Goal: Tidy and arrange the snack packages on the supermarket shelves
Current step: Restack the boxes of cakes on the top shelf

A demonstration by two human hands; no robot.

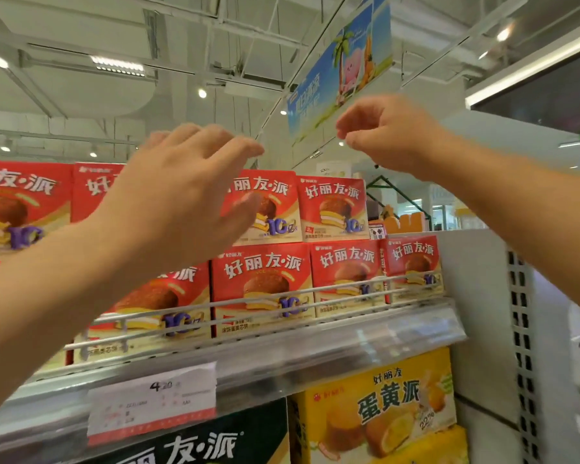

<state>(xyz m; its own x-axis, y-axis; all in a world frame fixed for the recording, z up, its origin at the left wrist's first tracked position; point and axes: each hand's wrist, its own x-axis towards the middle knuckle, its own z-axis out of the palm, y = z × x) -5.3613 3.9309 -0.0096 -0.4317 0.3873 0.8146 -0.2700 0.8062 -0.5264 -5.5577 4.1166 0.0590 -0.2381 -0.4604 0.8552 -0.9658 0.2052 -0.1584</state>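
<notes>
Red snack-pie boxes stand two rows high on the top shelf (349, 333). My left hand (181, 195) is raised in front of the upper row, fingers spread and relaxed, covering part of an upper box (268, 209); I cannot tell whether it touches it. My right hand (385, 135) hovers higher, above the rightmost upper box (332, 207), fingers loosely curled around nothing. The lower row holds boxes such as the middle one (262, 286) behind a wire rail (349, 289).
A price tag (151, 400) hangs on the shelf's front strip. Below are a yellow snack box (382, 403) and a dark box (198, 443). A white perforated upright (519, 329) bounds the shelf on the right. A blue hanging banner (342, 68) is overhead.
</notes>
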